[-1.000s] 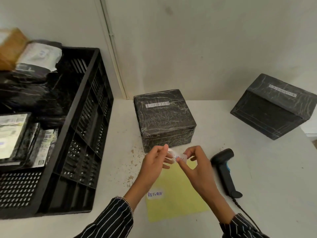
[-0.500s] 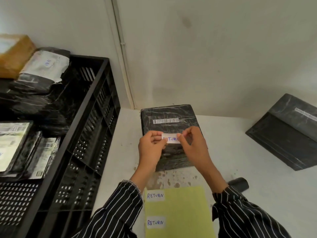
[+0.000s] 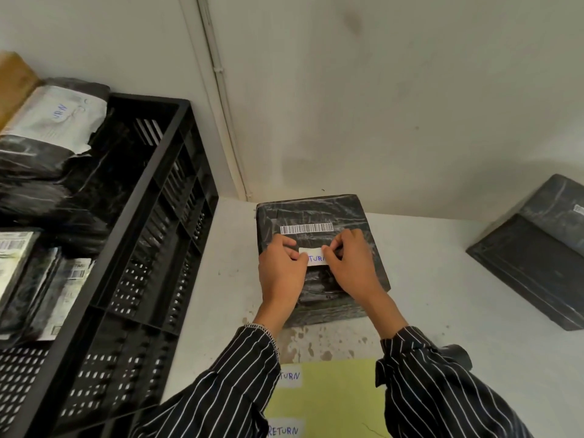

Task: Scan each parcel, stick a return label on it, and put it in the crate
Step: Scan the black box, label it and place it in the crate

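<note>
Parcel (image 3: pixel 319 213): a black box wrapped in film, sitting on the white table (image 3: pixel 426 279) at the centre of the frame, its far edge close to the wall (image 3: pixel 379 105).

Nearest the viewer, at bottom centre, lies a yellow backing sheet (image 3: pixel 335 403) with two spare handwritten RETURN stickers (image 3: pixel 289 376) on its left side. Just right of it, the dark head of a barcode scanner (image 3: pixel 459 355) shows beyond a striped sleeve (image 3: pixel 442 393).

Above these, both hands are close together on the parcel's top. The left hand (image 3: pixel 281 275) pinches the left end of a white return label (image 3: pixel 313 260) and the right hand (image 3: pixel 355 267) pinches its right end. They hold it against the wrap just below the printed barcode strip (image 3: pixel 306 228).

The box looks stiff, but its film is wrinkled and glossy, so it is probably slippery. Gripping two opposite side walls with flat palms seems safer than tugging the film. Its weight cannot be judged.

A tall black slatted crate (image 3: pixel 158 248) fills the left of the frame, near the parcel with a strip of bare table between them. Bagged parcels (image 3: pixel 53 118) already lie inside, and the box would have to rise over the crate's rim. To the right is open tabletop, then a second black parcel (image 3: pixel 534 260) well apart at the right edge. A thin pipe (image 3: pixel 222 90) runs down the wall behind.
</note>
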{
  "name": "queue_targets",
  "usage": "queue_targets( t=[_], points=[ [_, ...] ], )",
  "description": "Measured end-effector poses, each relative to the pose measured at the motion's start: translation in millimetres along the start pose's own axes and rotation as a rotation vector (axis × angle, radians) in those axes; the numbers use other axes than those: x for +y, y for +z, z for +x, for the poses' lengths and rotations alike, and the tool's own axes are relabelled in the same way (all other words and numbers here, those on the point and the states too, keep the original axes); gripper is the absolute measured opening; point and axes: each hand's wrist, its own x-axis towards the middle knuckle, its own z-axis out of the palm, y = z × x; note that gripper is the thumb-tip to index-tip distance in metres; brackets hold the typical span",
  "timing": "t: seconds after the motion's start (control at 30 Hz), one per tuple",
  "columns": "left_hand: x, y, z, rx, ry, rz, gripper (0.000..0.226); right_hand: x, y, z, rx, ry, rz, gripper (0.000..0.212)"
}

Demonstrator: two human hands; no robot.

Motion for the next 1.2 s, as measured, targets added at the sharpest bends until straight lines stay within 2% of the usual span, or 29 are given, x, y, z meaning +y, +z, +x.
queue_targets(
  t=[0.37, 0.53, 0.6, 0.67, 0.77, 0.87, 1.07, 1.2],
  points=[
    [-4.4, 4.1, 4.5, 0.002, 0.023, 0.120, 0.018, 7.2, 12.3, -0.9, 0.097, -0.077, -0.138, 0.017],
    [5.3, 0.6, 12.3, -0.062, 0.064, 0.315, 0.032, 9.5, 12.7, -0.3, 0.139, -0.116, -0.099, 0.041],
    [7.1, -3.6, 17.1, -0.086, 0.069, 0.427, 0.040, 8.8, 13.7, 2.1, 0.140, -0.093, -0.082, 0.042],
    [6.1, -9.2, 23.0, -0.120, 0.068, 0.496, 0.039, 8.5, 13.7, 4.5, 0.134, -0.061, -0.023, 0.038],
    [4.1, -18.1, 33.2, -0.211, 0.069, 0.510, 0.029, 10.3, 7.6, 6.7, 0.085, -0.018, 0.099, 0.032],
    [2.1, -25.4, 41.6, -0.313, 0.076, 0.493, 0.030, 16.0, -2.1, 7.8, -0.022, -0.015, 0.181, 0.032],
    [-4.6, -29.5, 44.5, -0.446, 0.067, 0.435, 0.045, 23.8, -16.1, 4.7, -0.185, -0.081, 0.144, 0.050],
    [-5.1, -31.9, 33.1, -0.406, 0.127, 0.419, 0.048, 23.5, -17.2, -3.3, -0.190, -0.131, 0.058, 0.054]
  ],
)
